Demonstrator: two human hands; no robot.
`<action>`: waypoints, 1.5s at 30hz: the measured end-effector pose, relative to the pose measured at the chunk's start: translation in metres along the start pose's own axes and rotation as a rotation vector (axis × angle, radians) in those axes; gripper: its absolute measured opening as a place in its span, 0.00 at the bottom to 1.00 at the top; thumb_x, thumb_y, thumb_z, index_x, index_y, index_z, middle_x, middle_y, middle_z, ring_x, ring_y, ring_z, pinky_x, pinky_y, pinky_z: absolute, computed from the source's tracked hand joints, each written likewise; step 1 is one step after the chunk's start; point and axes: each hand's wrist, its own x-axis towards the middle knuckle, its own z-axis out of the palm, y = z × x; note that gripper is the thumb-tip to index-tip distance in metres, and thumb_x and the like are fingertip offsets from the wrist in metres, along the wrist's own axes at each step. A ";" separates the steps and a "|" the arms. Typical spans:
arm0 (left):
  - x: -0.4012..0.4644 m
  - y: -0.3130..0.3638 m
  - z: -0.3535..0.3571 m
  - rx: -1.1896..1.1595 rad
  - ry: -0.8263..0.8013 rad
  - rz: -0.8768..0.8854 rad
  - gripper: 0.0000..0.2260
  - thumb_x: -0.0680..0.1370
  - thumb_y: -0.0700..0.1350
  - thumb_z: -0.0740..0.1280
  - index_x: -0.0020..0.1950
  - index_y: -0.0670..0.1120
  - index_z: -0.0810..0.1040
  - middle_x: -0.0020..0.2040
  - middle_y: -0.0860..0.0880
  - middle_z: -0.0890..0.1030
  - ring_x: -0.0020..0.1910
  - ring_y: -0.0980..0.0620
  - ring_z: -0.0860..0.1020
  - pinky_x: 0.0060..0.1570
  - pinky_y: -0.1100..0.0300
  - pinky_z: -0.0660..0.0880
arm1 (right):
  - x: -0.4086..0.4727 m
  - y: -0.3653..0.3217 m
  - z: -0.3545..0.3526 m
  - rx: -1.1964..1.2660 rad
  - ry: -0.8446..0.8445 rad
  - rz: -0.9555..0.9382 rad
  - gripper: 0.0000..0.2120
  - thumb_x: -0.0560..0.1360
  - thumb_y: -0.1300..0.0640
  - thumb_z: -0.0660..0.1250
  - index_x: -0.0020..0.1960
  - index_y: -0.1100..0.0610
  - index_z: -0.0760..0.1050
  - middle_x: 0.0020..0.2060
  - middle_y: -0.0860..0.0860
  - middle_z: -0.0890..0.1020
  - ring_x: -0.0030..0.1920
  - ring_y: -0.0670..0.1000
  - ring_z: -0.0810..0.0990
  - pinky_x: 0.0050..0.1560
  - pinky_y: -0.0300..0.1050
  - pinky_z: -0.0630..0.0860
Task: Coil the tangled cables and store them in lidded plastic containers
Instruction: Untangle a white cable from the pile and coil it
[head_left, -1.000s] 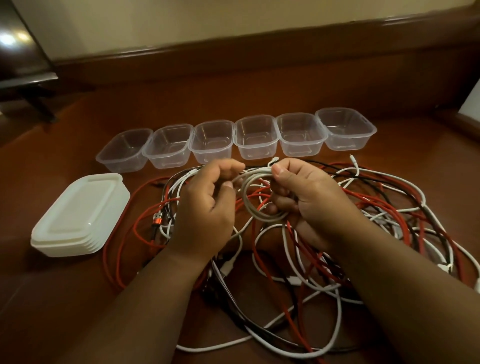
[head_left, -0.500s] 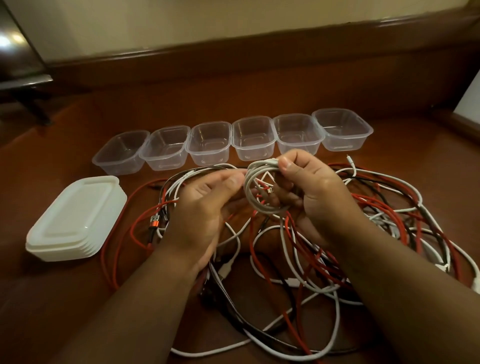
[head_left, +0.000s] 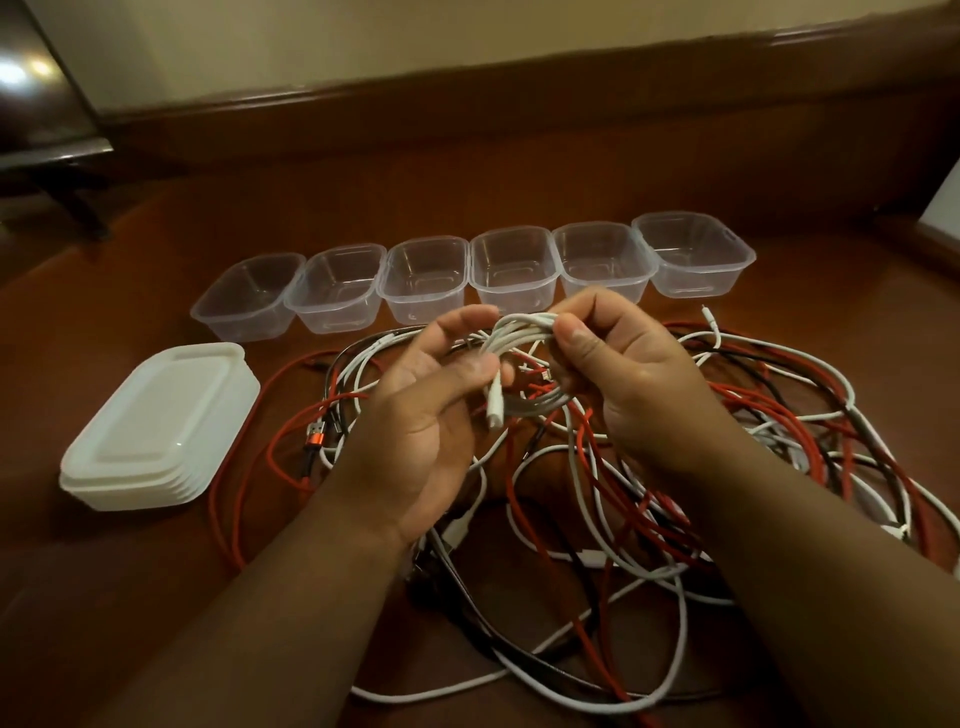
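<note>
Since half a second ago the left hand (head_left: 415, 431) has turned palm-up and its thumb now presses the plug end of the white cable, while the right hand (head_left: 628, 379) has lifted the coil slightly higher, toward the row of containers. The white cable coil (head_left: 524, 364) hangs in the air between both hands, just in front of the fourth clear container (head_left: 514, 270) in the row. The right hand's grip is pressed together: thumb and forefinger pinch the top of the coil's bundled loops, with the other fingers curled through the ring beneath. The left hand's grip is partly spread; its thumb and curled fingers hold the coil's left edge and the white plug (head_left: 494, 408), which points down toward the person. No brand names, labels or writing can be read on anything. Six clear plastic containers stand side by side on the brown desk (head_left: 130, 597) beyond the coil, all without lids, running from the leftmost container (head_left: 244, 296) to the rightmost container (head_left: 696, 257). A stack of white lids (head_left: 156, 431) lies on the desk well to the left of the coil. Under and around the hands, on the near side of the containers, spreads a tangle of cables (head_left: 753, 452) in red, white and black, and a metal-tipped orange connector (head_left: 315, 435) lies to the left of the left hand, between it and the lids.
</note>
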 end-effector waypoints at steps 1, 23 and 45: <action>-0.001 0.000 0.000 0.051 0.010 0.025 0.15 0.73 0.38 0.65 0.59 0.46 0.75 0.43 0.48 0.82 0.42 0.53 0.81 0.44 0.59 0.79 | 0.000 0.000 0.001 -0.002 -0.011 0.001 0.09 0.78 0.49 0.64 0.47 0.54 0.75 0.36 0.50 0.77 0.37 0.49 0.75 0.40 0.41 0.75; 0.008 -0.003 -0.028 1.284 0.307 0.607 0.14 0.78 0.41 0.71 0.62 0.51 0.82 0.49 0.53 0.77 0.45 0.58 0.77 0.42 0.70 0.75 | 0.005 -0.010 -0.006 -0.043 -0.055 0.410 0.13 0.83 0.63 0.55 0.54 0.60 0.80 0.35 0.52 0.77 0.32 0.45 0.72 0.34 0.38 0.72; 0.003 -0.007 -0.013 1.185 0.268 0.555 0.10 0.74 0.42 0.74 0.51 0.55 0.81 0.35 0.58 0.77 0.37 0.54 0.78 0.37 0.65 0.75 | 0.011 0.005 -0.007 -0.840 -0.026 0.223 0.28 0.80 0.36 0.48 0.43 0.56 0.75 0.35 0.51 0.76 0.37 0.50 0.74 0.41 0.50 0.71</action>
